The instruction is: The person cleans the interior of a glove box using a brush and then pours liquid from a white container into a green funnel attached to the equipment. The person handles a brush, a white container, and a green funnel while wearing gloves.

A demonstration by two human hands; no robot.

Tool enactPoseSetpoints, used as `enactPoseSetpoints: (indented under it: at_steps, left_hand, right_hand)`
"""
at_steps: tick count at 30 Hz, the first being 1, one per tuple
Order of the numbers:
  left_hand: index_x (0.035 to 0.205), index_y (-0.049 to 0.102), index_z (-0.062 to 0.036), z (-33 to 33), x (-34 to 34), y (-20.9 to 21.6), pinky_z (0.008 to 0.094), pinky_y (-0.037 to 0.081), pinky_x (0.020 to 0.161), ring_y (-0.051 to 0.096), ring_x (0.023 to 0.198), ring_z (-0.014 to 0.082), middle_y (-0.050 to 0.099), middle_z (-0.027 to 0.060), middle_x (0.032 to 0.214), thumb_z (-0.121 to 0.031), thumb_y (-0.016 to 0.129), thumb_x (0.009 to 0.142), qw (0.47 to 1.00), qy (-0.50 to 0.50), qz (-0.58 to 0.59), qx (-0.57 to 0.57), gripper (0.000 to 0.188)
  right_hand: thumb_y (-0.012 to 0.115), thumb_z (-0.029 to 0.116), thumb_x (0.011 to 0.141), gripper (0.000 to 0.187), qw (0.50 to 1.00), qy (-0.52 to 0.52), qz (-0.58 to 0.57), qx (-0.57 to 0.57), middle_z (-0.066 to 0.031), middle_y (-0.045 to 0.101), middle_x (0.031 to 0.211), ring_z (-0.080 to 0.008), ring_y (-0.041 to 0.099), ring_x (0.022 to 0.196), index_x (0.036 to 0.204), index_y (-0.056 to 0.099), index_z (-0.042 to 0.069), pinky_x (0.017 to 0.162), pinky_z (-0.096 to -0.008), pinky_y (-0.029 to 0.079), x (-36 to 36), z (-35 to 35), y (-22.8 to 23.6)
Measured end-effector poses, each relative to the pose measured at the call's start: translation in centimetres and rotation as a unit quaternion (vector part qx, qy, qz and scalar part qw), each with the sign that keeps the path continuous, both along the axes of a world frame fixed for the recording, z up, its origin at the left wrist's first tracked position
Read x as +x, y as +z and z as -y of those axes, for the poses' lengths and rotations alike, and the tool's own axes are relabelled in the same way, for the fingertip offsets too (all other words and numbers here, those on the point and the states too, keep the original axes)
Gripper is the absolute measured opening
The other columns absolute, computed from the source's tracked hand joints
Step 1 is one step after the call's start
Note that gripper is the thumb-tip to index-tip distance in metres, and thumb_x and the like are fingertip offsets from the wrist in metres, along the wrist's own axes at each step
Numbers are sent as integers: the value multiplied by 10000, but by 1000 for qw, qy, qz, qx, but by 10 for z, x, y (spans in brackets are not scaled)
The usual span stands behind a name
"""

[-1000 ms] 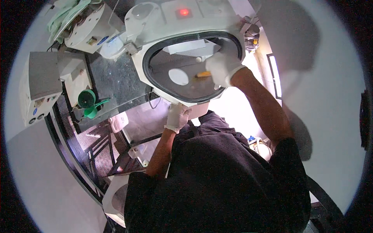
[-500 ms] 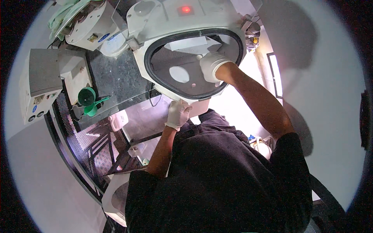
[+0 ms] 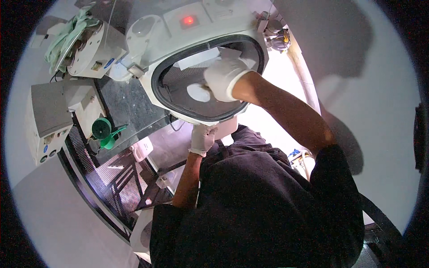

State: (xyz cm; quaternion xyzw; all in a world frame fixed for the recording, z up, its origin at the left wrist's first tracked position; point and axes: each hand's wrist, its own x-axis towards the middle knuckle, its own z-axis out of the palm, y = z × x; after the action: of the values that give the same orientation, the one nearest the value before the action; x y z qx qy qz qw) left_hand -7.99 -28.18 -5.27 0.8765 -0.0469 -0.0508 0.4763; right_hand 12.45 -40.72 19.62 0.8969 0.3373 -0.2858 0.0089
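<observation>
A white machine (image 3: pixel 154 49) with a black-gasketed, rounded opening stands before me. My right hand (image 3: pixel 227 80), in a white glove, reaches over the rim into the opening. Its fingers look curled, but their tips and whatever they hold are hidden and slightly blurred. A pale oval patch (image 3: pixel 198 93) shows on the dark grey inside, beside that hand. White sheet-like pieces (image 3: pixel 199 58) lie at the opening's far side. Just below the machine's front edge, my gloved left hand (image 3: pixel 203 137) is closed with its fingers bent; what they grip, if anything, cannot be made out.
A red light (image 3: pixel 188 20) glows on the machine's top. Left of it are a dark worktop (image 3: pixel 129 100), a green cup-like container (image 3: pixel 101 128), a grey-white box unit (image 3: pixel 51 109) and another white device (image 3: pixel 91 53) with a green cloth (image 3: pixel 67 38). A wall (image 3: pixel 375 111) rises at right.
My right hand has moved left and deeper over the opening, toward the pale oval patch. My left hand stays by the front edge. The whole view has shifted slightly.
</observation>
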Motion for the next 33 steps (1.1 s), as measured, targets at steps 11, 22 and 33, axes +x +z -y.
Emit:
enactPoseSetpoints:
  at_steps: [11, 22, 33]
  left_hand:
    - [1096, 759, -93, 2, 1, -1, 441, 508, 921, 682, 1047, 350, 738, 148, 1084, -187, 754, 843, 999, -8, -39, -29, 270]
    - [1060, 762, -89, 2, 2, 4, 437, 526, 872, 698, 986, 334, 747, 138, 1034, -167, 755, 841, 1000, -15, -15, 0, 233]
    - [1050, 761, -94, -1, 0, -4, 417, 546, 830, 705, 971, 309, 745, 139, 1022, -114, 790, 803, 999, -28, -7, 14, 249]
  right_hand:
    - [662, 156, 839, 235, 994, 70, -36, 69, -205, 741, 1016, -385, 727, 961, 1000, 779, 32, 823, -484, 582, -18, -25, -103]
    - [714, 118, 809, 160, 995, 31, 47, 80, -220, 735, 944, -372, 731, 906, 916, 773, 16, 812, -431, 587, 3, 0, -26]
    - [727, 296, 859, 298, 997, 60, -1, -41, -195, 745, 971, -380, 730, 906, 948, 775, 16, 799, -442, 582, 1, 16, -35]
